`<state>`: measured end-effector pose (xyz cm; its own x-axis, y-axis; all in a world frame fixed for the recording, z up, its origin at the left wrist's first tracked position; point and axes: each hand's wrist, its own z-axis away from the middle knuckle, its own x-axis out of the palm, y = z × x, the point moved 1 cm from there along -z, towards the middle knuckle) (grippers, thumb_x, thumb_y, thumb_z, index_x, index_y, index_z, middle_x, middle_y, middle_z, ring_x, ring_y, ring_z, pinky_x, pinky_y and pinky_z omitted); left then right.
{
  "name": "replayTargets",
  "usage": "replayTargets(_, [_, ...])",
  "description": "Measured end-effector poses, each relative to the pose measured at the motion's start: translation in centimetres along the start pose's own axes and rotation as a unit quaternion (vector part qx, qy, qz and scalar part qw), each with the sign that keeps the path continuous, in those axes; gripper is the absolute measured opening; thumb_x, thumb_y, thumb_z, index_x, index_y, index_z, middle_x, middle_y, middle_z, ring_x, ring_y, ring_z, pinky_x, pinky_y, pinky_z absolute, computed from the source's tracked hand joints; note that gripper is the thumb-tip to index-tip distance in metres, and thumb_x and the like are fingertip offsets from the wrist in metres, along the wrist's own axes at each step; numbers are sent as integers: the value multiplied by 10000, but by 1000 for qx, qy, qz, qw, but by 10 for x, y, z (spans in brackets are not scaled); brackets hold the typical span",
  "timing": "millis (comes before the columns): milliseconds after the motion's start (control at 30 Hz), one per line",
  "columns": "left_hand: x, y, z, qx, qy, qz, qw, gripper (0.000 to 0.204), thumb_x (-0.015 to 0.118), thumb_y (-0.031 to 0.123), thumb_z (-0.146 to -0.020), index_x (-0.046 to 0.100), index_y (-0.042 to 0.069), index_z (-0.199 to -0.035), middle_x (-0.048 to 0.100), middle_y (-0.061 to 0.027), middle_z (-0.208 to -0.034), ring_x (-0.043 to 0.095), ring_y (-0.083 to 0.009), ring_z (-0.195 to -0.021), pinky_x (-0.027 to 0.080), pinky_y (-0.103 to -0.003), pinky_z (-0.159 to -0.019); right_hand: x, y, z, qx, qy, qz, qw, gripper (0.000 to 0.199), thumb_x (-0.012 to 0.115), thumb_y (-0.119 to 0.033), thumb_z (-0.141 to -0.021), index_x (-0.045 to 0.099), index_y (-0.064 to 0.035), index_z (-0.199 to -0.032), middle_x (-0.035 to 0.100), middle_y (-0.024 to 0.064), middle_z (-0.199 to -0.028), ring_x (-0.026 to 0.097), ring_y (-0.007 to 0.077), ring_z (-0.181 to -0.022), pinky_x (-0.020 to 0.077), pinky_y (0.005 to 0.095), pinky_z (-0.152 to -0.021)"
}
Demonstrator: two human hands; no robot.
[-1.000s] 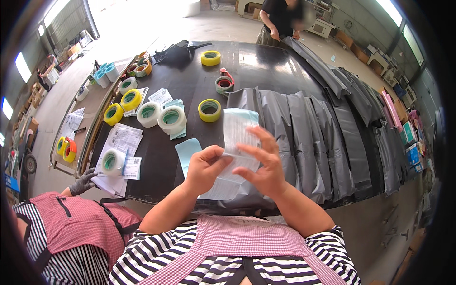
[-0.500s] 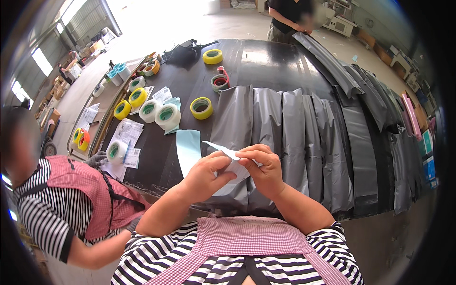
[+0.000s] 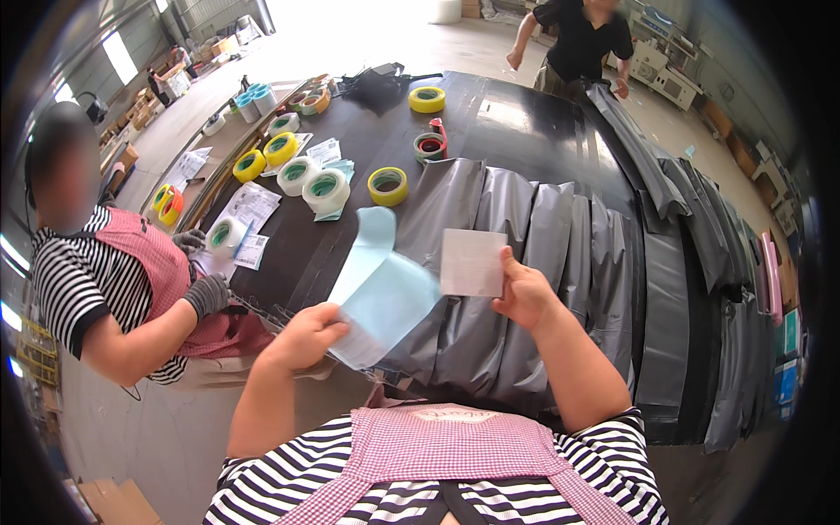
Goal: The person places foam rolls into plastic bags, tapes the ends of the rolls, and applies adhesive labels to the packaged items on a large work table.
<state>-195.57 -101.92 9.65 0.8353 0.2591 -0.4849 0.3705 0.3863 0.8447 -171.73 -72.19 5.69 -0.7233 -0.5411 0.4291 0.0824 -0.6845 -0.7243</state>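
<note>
My left hand (image 3: 304,339) pinches a light-blue backing sheet (image 3: 391,302) by its lower left edge; the sheet is tilted above the near side of the table. In my right hand (image 3: 526,293) a whitish square label (image 3: 473,264) is gripped at its right edge, apart from the blue sheet. Past the held sheet another pale blue piece (image 3: 374,232) shows; I cannot tell whether the two are joined. Beneath and right of my hands, grey plastic mailing bags (image 3: 551,254) lie side by side on the dark table (image 3: 490,105).
Rolls of tape (image 3: 388,185) and printed slips (image 3: 249,208) lie on the table's left. A co-worker's gloved hand (image 3: 207,296) is at the near left edge. Another person (image 3: 584,44) stands beyond the far edge. More grey bags (image 3: 634,153) cover the right side.
My hands have moved apart. The label is now separate in my right hand, and the blue sheet is in my left. The far person has raised an arm, and the co-worker's gloved hand has come forward.
</note>
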Motion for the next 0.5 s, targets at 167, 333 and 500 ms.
replayTargets(167, [-47,-72,27,-58,101,2,993,197,613,87,-924,645,-49,-1063,687,-97,-938,617,-164,-873,501,-338,-818,-16,-33,-3,-127,-21,-164,978,473,493,-456,-1037,523,-103,-1351,631,52,-1297,634,273,-1158,598,451,-840])
replayTargets(333, [-25,-56,23,36,110,-22,993,151,638,103,-915,647,-29,-986,665,-144,-862,630,-238,-801,497,-348,-751,35,-41,-27,-517,182,-91,832,267,618,-236,-1014,635,-33,-1186,641,91,-1279,629,242,-1164,526,358,-987])
replayTargets(500, [-4,-56,9,59,21,-54,997,189,651,150,-899,586,-25,-868,593,-213,-769,576,-327,-681,464,-387,-640,84,23,-82,-622,248,482,564,413,770,-175,-849,658,-14,-1212,583,171,-1386,455,375,-1374,392,457,-1122])
